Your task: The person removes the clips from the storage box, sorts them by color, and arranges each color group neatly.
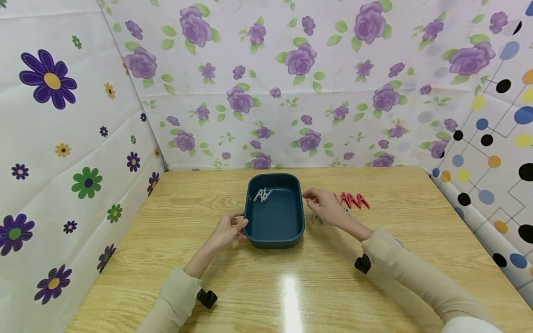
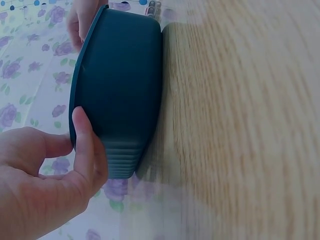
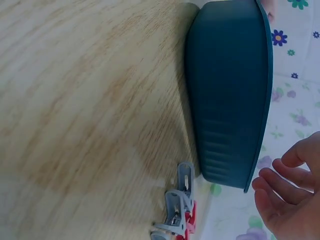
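A dark teal plastic bin (image 1: 275, 243) stands on the table, with grey clothespins (image 1: 262, 194) inside, near its back left corner. My left hand (image 1: 228, 230) pinches the bin's left rim; in the left wrist view the thumb is at the rim and the other fingers lie against the outer wall. My right hand (image 1: 326, 206) is beside the bin's right side, fingers loosely bent, holding nothing visible; the right wrist view shows its fingers (image 3: 275, 192) apart from the bin. Below that hand lie grey clothespins (image 3: 177, 210), partly hidden in the head view, with red clothespins (image 1: 354, 200) farther right.
The wooden table (image 1: 266, 286) reaches back to a flowered cloth (image 1: 291, 115). Patterned cloths also hang at the left and right sides. A black wrist camera (image 1: 207, 298) sits under the left sleeve, and another (image 1: 363, 263) under the right sleeve.
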`<state>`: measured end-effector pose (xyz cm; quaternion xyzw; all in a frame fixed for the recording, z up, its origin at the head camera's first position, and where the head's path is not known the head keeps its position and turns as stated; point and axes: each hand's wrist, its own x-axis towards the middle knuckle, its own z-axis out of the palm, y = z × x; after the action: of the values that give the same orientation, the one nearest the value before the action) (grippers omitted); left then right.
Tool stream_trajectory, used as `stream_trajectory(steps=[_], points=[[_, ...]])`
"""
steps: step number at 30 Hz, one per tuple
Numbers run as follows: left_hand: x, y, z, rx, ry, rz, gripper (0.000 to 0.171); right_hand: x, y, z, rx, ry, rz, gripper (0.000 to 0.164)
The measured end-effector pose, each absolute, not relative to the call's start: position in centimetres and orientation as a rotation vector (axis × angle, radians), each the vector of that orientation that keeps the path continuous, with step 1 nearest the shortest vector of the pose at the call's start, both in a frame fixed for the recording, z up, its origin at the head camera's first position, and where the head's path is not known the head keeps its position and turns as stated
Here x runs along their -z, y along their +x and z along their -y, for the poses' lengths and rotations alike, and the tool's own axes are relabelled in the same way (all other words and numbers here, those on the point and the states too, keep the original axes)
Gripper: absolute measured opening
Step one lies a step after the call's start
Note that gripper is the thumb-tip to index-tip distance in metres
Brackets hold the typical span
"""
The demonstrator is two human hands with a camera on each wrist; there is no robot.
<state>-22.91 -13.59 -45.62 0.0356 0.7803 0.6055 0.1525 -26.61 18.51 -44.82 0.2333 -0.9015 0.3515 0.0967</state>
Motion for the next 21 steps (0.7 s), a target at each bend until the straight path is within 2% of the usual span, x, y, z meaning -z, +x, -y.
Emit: stream_trajectory(steps=[13, 21], points=[[45.8, -23.1, 13.8, -1.755, 0.125, -2.197, 0.043, 43.6, -26.4, -16.9, -0.967, 0.806, 2.786, 0.026], [45.7, -23.1, 13.7, -1.743, 0.115, -2.205, 0.044, 43.4, -26.7, -16.2, -0.915, 0.847, 2.775, 0.022]])
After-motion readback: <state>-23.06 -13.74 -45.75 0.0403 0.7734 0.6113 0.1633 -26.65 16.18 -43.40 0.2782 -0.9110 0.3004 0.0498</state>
